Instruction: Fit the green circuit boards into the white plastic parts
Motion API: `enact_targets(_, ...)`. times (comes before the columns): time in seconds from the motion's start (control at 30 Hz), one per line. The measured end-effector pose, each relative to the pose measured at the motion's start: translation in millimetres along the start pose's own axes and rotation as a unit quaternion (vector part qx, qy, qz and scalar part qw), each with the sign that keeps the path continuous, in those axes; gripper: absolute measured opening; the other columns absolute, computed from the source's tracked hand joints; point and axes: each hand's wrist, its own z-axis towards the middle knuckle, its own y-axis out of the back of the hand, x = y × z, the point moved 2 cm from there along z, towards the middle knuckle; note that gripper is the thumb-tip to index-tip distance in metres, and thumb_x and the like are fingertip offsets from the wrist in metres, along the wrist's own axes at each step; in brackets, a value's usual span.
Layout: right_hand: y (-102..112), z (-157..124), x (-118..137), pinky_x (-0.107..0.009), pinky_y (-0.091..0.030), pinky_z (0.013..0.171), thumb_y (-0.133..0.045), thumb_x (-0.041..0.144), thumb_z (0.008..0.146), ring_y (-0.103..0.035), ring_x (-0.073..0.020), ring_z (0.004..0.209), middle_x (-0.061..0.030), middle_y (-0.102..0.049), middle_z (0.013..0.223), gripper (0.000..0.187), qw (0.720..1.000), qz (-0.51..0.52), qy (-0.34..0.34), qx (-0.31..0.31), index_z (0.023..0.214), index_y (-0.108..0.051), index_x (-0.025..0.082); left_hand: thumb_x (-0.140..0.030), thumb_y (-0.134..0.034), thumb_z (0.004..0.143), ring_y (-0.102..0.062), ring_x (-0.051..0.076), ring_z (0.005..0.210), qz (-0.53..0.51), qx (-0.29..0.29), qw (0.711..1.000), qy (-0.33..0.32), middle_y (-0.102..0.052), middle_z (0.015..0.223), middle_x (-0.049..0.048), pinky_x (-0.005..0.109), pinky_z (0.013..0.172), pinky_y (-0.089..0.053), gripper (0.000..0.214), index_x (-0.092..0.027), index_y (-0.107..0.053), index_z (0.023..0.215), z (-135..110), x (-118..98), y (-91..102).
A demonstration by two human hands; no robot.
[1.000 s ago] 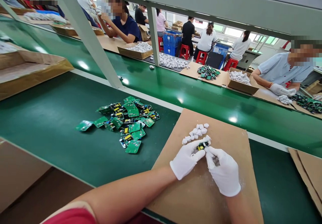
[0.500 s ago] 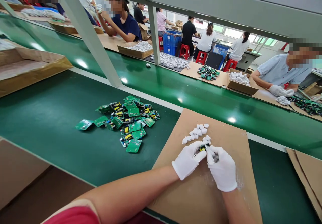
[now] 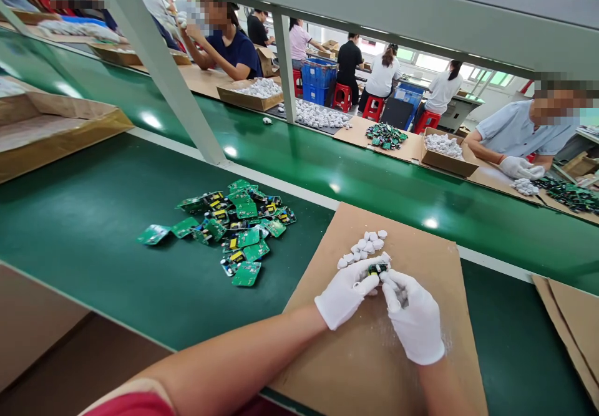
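Note:
My left hand (image 3: 344, 294), in a white glove, pinches a small circuit board (image 3: 377, 269) with green and yellow parts between thumb and fingers. Close against the board's right side is my gloved right hand (image 3: 415, 316), its fingers curled together. What those fingers hold, if anything, is hidden. Both hands are over a brown cardboard sheet (image 3: 374, 366). Just beyond them on the sheet lie several small white wrapped pieces (image 3: 367, 244). To the left, a loose pile of green circuit boards (image 3: 243, 238) rests on the dark green bench.
A pale metal post (image 3: 168, 67) rises at the bench's far edge, below an overhead beam (image 3: 374, 10). Behind runs a green conveyor belt (image 3: 355, 173). An open cardboard box (image 3: 60, 135) stands at left. Co-workers sit across the belt, one wearing a light blue shirt (image 3: 508, 126).
The circuit board has turned, showing more of itself between my hands. My right hand has shifted slightly down and right. A small white piece on the belt has moved left.

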Motion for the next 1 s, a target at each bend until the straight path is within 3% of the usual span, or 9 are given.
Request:
enact_targets(0.1, -1.1, -1.1, 2.8, -0.025, -0.046, 0.062, -0.053, 0.022, 0.082, -0.062, -0.0135, 0.060, -0.0010, -0.070, 0.072, 0.013, 0.995, -0.056, 0.081, -0.024, 0.092, -0.061, 0.019, -0.038, -0.057, 0.078, -0.058, 0.020, 0.088, 0.020, -0.013, 1.000, -0.004, -0.063, 0.102, 0.0080, 0.031, 0.076, -0.049, 0.045, -0.019, -0.056, 0.119, -2.0, 6.7, -1.2)
enact_targets(0.2, 3.3, 1.2, 7.4, -0.024, -0.043, 0.058, -0.051, 0.018, 0.082, -0.057, -0.0123, 0.055, 0.0011, -0.064, 0.063, 0.012, 0.992, -0.072, 0.100, -0.035, 0.088, -0.062, 0.019, -0.039, -0.057, 0.079, -0.059, 0.018, 0.080, 0.018, -0.011, 1.000, -0.002, -0.064, 0.090, 0.0069, 0.031, 0.073, -0.049, 0.040, -0.017, -0.059, 0.112, -3.8, 6.9, -1.9)
enact_targets(0.4, 7.9, 6.7, 8.3, -0.024, -0.049, 0.061, -0.048, 0.023, 0.086, -0.059, -0.0124, 0.066, -0.0028, -0.058, 0.082, 0.028, 0.992, 0.034, 0.048, 0.109, 0.111, -0.061, 0.024, -0.041, -0.060, 0.076, -0.062, 0.021, 0.089, -0.097, 0.040, 0.993, 0.049, -0.063, 0.101, 0.0099, 0.036, 0.081, -0.049, 0.035, -0.016, -0.062, 0.102, 0.0, 1.7, 0.9)
enact_targets(0.57, 3.1, 6.0, 3.8, -0.030, -0.052, 0.070, -0.051, 0.018, 0.084, -0.060, -0.0162, 0.082, -0.0087, -0.056, 0.104, 0.024, 0.996, 0.019, 0.090, 0.005, 0.100, -0.068, 0.025, -0.043, -0.060, 0.077, -0.063, 0.018, 0.081, -0.138, 0.055, 0.987, 0.059, -0.064, 0.097, 0.0108, 0.037, 0.077, -0.050, 0.040, -0.016, -0.058, 0.106, -1.2, 9.3, -5.0)
enact_targets(0.73, -1.5, 7.8, 11.5, -0.042, -0.050, 0.082, -0.059, 0.020, 0.078, -0.054, -0.0267, 0.105, -0.0104, -0.051, 0.125, 0.023, 0.992, -0.007, 0.125, -0.014, 0.097, -0.069, 0.027, -0.042, -0.070, 0.067, -0.059, 0.013, 0.060, -0.155, 0.032, 0.985, 0.072, -0.062, 0.063, 0.0040, 0.028, 0.063, -0.050, 0.036, -0.012, -0.059, 0.083, 1.0, 11.7, -9.4)
enact_targets(0.8, -4.1, 8.5, 13.1, -0.045, -0.048, 0.087, -0.063, 0.025, 0.075, -0.052, -0.0293, 0.110, -0.0109, -0.048, 0.131, 0.031, 0.992, 0.058, 0.105, 0.038, 0.105, -0.066, 0.026, -0.041, -0.074, 0.062, -0.060, 0.013, 0.059, -0.171, 0.013, 0.981, 0.086, -0.062, 0.066, 0.0041, 0.026, 0.061, -0.049, 0.037, -0.012, -0.058, 0.078, 2.9, 8.8, -7.7)
enact_targets(0.87, -7.1, 8.1, 11.0, -0.044, -0.048, 0.091, -0.059, 0.028, 0.078, -0.051, -0.0283, 0.114, -0.0115, -0.045, 0.135, 0.050, 0.980, 0.173, 0.043, 0.093, 0.128, -0.049, 0.025, -0.042, -0.074, 0.061, -0.060, 0.013, 0.063, -0.176, 0.003, 0.979, 0.098, -0.063, 0.075, 0.0055, 0.026, 0.063, -0.049, 0.038, -0.012, -0.060, 0.080, 3.0, 4.4, -6.0)
enact_targets(0.93, -9.5, 7.0, 6.1, -0.041, -0.049, 0.092, -0.051, 0.030, 0.084, -0.051, -0.0253, 0.117, -0.0125, -0.045, 0.136, 0.063, 0.953, 0.279, -0.036, 0.109, 0.141, -0.026, 0.023, -0.042, -0.072, 0.062, -0.060, 0.013, 0.067, -0.151, 0.010, 0.982, 0.112, -0.063, 0.081, 0.0070, 0.025, 0.062, -0.049, 0.039, -0.013, -0.062, 0.085, 1.1, 0.3, -5.7)
enact_targets(1.0, -11.6, 5.8, 1.3, -0.040, -0.049, 0.092, -0.049, 0.032, 0.086, -0.052, -0.0233, 0.117, -0.0124, -0.047, 0.135, 0.063, 0.933, 0.324, -0.103, 0.117, 0.142, -0.021, 0.023, -0.043, -0.072, 0.062, -0.059, 0.013, 0.066, -0.120, 0.015, 0.985, 0.124, -0.063, 0.080, 0.0076, 0.025, 0.061, -0.048, 0.040, -0.012, -0.063, 0.087, -1.5, -2.4, -6.6)
